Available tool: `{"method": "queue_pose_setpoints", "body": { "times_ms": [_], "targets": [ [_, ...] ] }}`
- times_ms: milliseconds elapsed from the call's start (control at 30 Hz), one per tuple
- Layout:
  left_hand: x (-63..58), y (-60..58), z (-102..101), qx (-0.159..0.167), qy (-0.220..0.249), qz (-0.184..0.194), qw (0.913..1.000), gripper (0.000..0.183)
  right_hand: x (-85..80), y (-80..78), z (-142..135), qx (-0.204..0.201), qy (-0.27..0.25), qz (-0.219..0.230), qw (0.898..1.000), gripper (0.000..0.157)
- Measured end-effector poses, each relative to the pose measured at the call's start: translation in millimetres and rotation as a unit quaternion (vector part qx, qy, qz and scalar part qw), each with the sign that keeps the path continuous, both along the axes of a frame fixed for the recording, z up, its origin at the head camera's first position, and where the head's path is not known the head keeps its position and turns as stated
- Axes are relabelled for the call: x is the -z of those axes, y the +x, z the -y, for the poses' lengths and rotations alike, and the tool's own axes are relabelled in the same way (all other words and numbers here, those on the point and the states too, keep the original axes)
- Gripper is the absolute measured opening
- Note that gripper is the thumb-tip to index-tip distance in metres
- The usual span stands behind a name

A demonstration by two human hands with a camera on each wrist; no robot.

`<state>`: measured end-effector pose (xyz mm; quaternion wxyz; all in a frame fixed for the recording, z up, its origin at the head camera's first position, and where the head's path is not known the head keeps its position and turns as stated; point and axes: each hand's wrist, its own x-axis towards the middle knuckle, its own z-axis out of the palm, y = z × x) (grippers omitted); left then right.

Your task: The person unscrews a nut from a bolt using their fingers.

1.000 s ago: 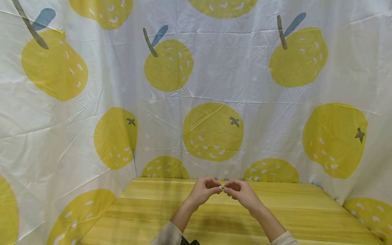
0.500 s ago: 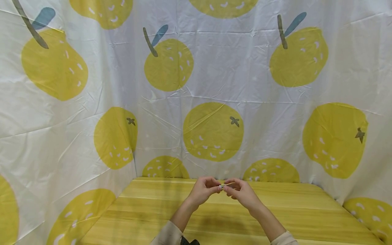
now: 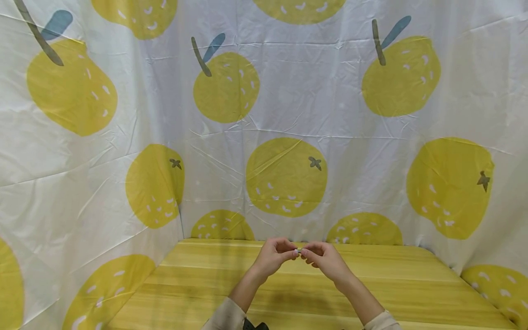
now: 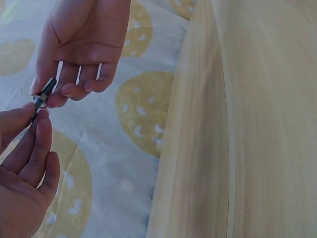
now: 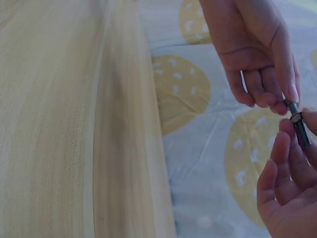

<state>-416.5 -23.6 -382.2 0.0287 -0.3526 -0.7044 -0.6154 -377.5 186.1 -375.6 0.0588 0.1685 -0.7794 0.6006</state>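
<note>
Left hand (image 3: 272,259): I'm seeing it at nine o'clock of the work, thumb and forefinger pinching one end.
Right hand (image 3: 327,262): it's sitting at three o'clock, thumb and forefinger curling about the middle.
Bolt: a small dark-grey metal bolt (image 4: 49,85) is bridging both sets of fingertips, pointing to one o'clock in the left wrist view; a shiny nut-like collar (image 4: 40,101) is ringing it.
Slip risk: only fingertips are bearing it, so a slackening pinch could drop it; misaligned pressure could bind the collar, if it turns.
Surroundings: a yellow wood-grained tabletop (image 3: 198,275) is lying below, a white fruit-printed curtain (image 3: 288,91) hanging at twelve o'clock.
Views: my head camera is giving merely a glint; both wrist cameras are revealing shaft and collar.
</note>
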Motion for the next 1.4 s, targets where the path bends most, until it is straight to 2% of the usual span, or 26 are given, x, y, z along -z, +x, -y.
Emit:
{"method": "queue_pose_setpoints", "body": {
  "times_ms": [200,467,667,900,1100,1200,1400],
  "targets": [
    [1.0,-0.9,0.0,0.001,0.003,0.002,1.0000,0.008,1.2,0.2,0.0,0.000,0.005,-0.016,1.000,0.034],
    [2.3,-2.6,-0.6,-0.002,0.007,-0.003,1.0000,0.007,0.7,1.0,1.0,0.001,0.005,-0.011,1.000,0.030],
    [1.7,-2.0,-0.6,-0.003,0.004,0.000,1.0000,0.008,-0.2,1.5,0.4,0.001,0.009,-0.018,1.000,0.033],
    [1.7,-2.0,-0.7,-0.007,0.002,0.002,1.0000,0.008,1.5,0.8,-0.1,0.003,0.005,-0.020,1.000,0.027],
    [1.4,-1.0,-1.1,-0.002,0.004,0.006,1.0000,0.008,1.8,1.2,-0.4,0.000,0.004,-0.019,1.000,0.032],
    [1.5,-1.1,-1.1,-0.002,0.002,0.006,1.0000,0.007,2.4,0.4,-0.3,0.002,0.001,-0.017,1.000,0.030],
    [1.6,-0.9,-1.0,-0.008,0.003,0.007,0.9999,0.007,1.6,1.3,1.0,-0.004,0.004,-0.033,0.999,0.027]
  ]
}}
